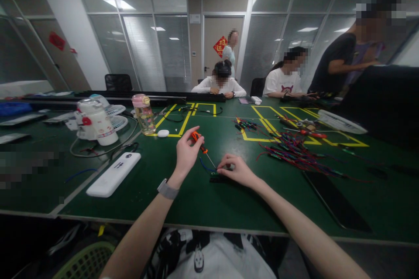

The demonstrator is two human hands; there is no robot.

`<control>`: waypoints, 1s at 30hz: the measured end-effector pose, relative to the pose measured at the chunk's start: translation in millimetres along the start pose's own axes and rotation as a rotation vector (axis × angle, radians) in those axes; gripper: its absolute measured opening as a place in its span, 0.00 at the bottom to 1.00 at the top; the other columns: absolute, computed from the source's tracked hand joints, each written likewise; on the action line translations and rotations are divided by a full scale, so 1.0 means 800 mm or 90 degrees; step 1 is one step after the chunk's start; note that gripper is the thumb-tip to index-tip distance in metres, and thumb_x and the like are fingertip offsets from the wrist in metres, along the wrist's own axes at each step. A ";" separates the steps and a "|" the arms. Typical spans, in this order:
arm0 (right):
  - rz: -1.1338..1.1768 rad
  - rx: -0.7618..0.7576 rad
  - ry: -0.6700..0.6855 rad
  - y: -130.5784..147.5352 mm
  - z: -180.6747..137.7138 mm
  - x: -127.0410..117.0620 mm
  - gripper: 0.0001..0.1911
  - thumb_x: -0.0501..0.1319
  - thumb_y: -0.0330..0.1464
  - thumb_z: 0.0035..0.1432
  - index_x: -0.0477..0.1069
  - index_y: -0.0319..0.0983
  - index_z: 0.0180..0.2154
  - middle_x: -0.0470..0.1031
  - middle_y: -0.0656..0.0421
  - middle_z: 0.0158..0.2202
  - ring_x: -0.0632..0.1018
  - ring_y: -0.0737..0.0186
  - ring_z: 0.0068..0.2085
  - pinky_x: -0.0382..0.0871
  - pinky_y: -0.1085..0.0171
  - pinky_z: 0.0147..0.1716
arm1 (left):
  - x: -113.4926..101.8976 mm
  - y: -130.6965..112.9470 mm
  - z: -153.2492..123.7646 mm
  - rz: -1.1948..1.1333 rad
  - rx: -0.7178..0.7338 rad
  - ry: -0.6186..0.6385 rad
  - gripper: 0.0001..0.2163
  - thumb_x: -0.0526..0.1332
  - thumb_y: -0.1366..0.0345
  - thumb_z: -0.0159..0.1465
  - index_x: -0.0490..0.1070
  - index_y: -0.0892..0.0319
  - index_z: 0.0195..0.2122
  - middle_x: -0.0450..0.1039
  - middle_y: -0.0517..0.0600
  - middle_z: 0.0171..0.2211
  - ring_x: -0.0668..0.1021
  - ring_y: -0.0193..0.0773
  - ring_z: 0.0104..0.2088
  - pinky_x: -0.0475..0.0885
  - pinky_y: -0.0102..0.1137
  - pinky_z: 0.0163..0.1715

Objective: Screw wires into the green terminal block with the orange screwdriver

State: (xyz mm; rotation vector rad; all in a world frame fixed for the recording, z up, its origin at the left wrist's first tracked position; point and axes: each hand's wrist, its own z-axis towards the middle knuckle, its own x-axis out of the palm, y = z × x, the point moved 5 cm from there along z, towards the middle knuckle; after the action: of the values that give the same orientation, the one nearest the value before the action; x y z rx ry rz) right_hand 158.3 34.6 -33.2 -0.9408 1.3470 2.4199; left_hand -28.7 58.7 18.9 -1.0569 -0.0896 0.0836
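My left hand [189,153] is closed around the orange and black handle of a screwdriver [198,140]. Its thin metal shaft slants down to the right, with the tip at a small green circuit board [214,174] on the table. My right hand [238,169] has its fingers pinched together at the board's right side. What lies between those fingertips is too small to make out. A blue wire [206,166] curves away from the board to the left. Under the board sits a small black block [216,179].
Right of my hands lies a heap of wired boards [294,152] beside a dark flat panel [337,200]. To the left are a white device [114,175], a white jug [103,124], a pink-lidded bottle [144,115] and a white case [163,133]. Several people are across the table.
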 end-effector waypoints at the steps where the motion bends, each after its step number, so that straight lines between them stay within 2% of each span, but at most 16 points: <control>1: 0.006 0.004 0.003 0.000 0.000 0.001 0.05 0.67 0.33 0.53 0.79 0.37 0.30 0.73 0.58 0.32 0.72 0.65 0.31 0.66 0.66 0.32 | 0.000 0.000 0.000 -0.002 -0.001 0.000 0.21 0.65 0.65 0.58 0.70 0.60 0.54 0.76 0.51 0.37 0.81 0.36 0.33 0.79 0.33 0.37; 7: 0.035 0.013 0.021 -0.006 0.000 0.008 0.04 0.67 0.31 0.53 0.79 0.37 0.29 0.73 0.58 0.31 0.72 0.65 0.31 0.65 0.66 0.31 | -0.001 0.001 0.001 -0.004 -0.008 -0.003 0.21 0.65 0.65 0.58 0.70 0.60 0.54 0.76 0.51 0.38 0.81 0.36 0.33 0.79 0.32 0.36; 12: -0.001 -0.014 0.047 -0.006 -0.002 0.006 0.03 0.67 0.30 0.54 0.81 0.39 0.32 0.71 0.58 0.32 0.74 0.63 0.34 0.67 0.65 0.35 | -0.005 0.000 0.002 -0.001 0.000 -0.020 0.21 0.65 0.65 0.58 0.70 0.59 0.54 0.76 0.51 0.38 0.82 0.36 0.33 0.79 0.32 0.36; 23: -0.061 -0.068 0.082 -0.002 -0.006 0.008 0.09 0.66 0.25 0.54 0.82 0.41 0.37 0.70 0.59 0.32 0.72 0.64 0.33 0.67 0.66 0.35 | -0.007 -0.002 0.002 0.002 0.001 -0.019 0.21 0.65 0.65 0.59 0.69 0.59 0.55 0.76 0.52 0.39 0.82 0.36 0.34 0.80 0.34 0.37; 30: -0.042 -0.096 0.083 0.005 -0.005 0.008 0.14 0.63 0.23 0.56 0.80 0.41 0.42 0.78 0.55 0.42 0.76 0.58 0.44 0.69 0.60 0.46 | -0.008 -0.004 0.002 0.005 0.005 -0.020 0.21 0.64 0.65 0.60 0.69 0.59 0.54 0.75 0.52 0.39 0.82 0.36 0.34 0.80 0.34 0.37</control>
State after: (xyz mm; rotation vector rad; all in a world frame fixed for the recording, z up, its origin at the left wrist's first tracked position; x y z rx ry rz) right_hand 153.3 28.2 -36.3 -1.1794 1.1658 2.4765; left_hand -34.8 57.9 22.1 -1.0489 -0.1132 0.1072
